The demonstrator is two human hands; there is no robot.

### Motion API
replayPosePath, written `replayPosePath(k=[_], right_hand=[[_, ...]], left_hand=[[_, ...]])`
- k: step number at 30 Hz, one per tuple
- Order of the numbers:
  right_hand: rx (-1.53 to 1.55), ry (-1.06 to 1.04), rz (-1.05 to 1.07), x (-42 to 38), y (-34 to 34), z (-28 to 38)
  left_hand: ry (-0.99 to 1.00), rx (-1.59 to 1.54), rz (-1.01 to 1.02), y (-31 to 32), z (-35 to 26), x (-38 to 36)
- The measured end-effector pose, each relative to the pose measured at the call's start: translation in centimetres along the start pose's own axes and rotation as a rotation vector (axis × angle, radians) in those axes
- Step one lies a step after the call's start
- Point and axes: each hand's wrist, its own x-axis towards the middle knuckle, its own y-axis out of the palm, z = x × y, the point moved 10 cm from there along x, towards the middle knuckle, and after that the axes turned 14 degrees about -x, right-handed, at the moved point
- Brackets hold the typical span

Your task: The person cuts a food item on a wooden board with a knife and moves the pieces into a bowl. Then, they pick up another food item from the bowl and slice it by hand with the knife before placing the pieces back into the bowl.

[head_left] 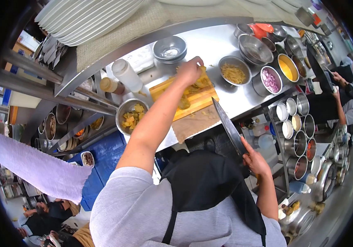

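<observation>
My right hand (257,159) grips the handle of a large kitchen knife (230,128), its long blade angled up toward the front of the counter, off the board. Over the far side of a wooden cutting board (174,110), my left hand (189,73) has its fingers curled together at some yellow-green vegetable pieces (201,85). Whatever is between those fingers is too small to make out. A larger yellow-green piece (184,102) lies nearer the board's front edge. Under the board is a brown cloth or paper (194,124) with small scraps on it.
Left of the board stands a metal bowl of yellow-green chunks (132,116), with squeeze bottles (128,75) behind. To the right are a bowl of yellow strips (233,73) and a pot of chopped purple onion (271,80). Stacked plates (88,20) sit on the shelf above. Other people work nearby.
</observation>
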Motion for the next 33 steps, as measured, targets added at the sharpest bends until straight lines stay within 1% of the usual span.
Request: replayPosePath(k=[1, 2, 3, 4, 6, 7, 9, 13, 14, 15, 16, 17, 18, 20, 21, 23, 25, 27, 31, 33], right_hand=[[0.005, -0.014, -0.013, 0.5, 0.3, 0.1], [0.010, -0.028, -0.023, 0.9, 0.7, 0.3], [0.014, -0.023, -0.018, 1.3, 1.2, 0.4], [0.025, -0.048, -0.020, 1.8, 1.6, 0.9], [0.038, -0.073, -0.023, 2.7, 1.6, 2.0], [0.025, -0.092, -0.028, 3.1, 1.7, 2.6], [0.012, -0.117, -0.009, 3.7, 2.6, 3.8], [-0.206, -0.207, -0.055, 6.6, 3.1, 7.6], [-0.279, -0.231, -0.083, 7.2, 3.2, 8.8], [-0.287, -0.239, -0.071, 7.8, 3.6, 9.5], [-0.314, -0.269, -0.108, 8.4, 3.6, 10.4], [-0.342, -0.298, -0.144, 8.9, 3.4, 11.4], [-0.356, -0.303, -0.129, 9.4, 3.5, 12.2], [-0.445, -0.247, -0.140, 10.3, 3.1, 13.0], [-0.466, -0.256, -0.126, 10.7, 3.4, 13.2], [-0.491, -0.244, -0.123, 12.0, 3.7, 13.0], [-0.534, -0.249, -0.124, 12.8, 4.4, 12.9], [-0.536, -0.313, -0.237, 12.8, 4.1, 13.8], [-0.555, -0.268, -0.192, 14.1, 4.4, 14.9], [-0.522, -0.279, -0.222, 15.2, 4.4, 15.6]], left_hand=[[-0.001, 0.000, 0.008, 0.9, 2.2, 1.2], [0.019, 0.139, 0.005, 2.3, 6.2, 2.6], [0.038, 0.277, 0.000, 3.3, 8.9, 3.1], [0.034, 0.275, 0.005, 3.5, 10.0, 2.5], [-0.030, 0.204, -0.242, 0.2, 12.2, 0.6], [-0.034, 0.208, -0.237, -1.1, 11.7, -0.4], [0.008, 0.062, -0.284, -4.6, 9.5, -3.4], [-0.089, 0.118, -0.331, -5.3, 11.9, -10.3], [0.017, 0.122, -0.349, -4.4, 12.7, -12.3], [0.122, 0.124, -0.365, -3.6, 12.9, -13.9], [0.108, 0.122, -0.376, -3.2, 13.4, -14.9], [0.178, 0.124, -0.411, -2.9, 13.1, -16.0], [0.247, 0.126, -0.448, -2.7, 12.5, -16.9], [0.245, 0.141, -0.472, -2.2, 12.6, -17.2], [0.261, 0.164, -0.482, -2.2, 12.4, -17.2], [0.225, 0.157, -0.489, -2.2, 12.9, -17.1], [0.269, 0.223, -0.448, -1.6, 12.6, -17.0], [0.234, 0.210, -0.454, -1.6, 12.9, -17.0], [0.194, 0.197, -0.449, -1.6, 13.0, -17.1], [0.206, 0.206, -0.467, -1.7, 12.8, -17.1]])
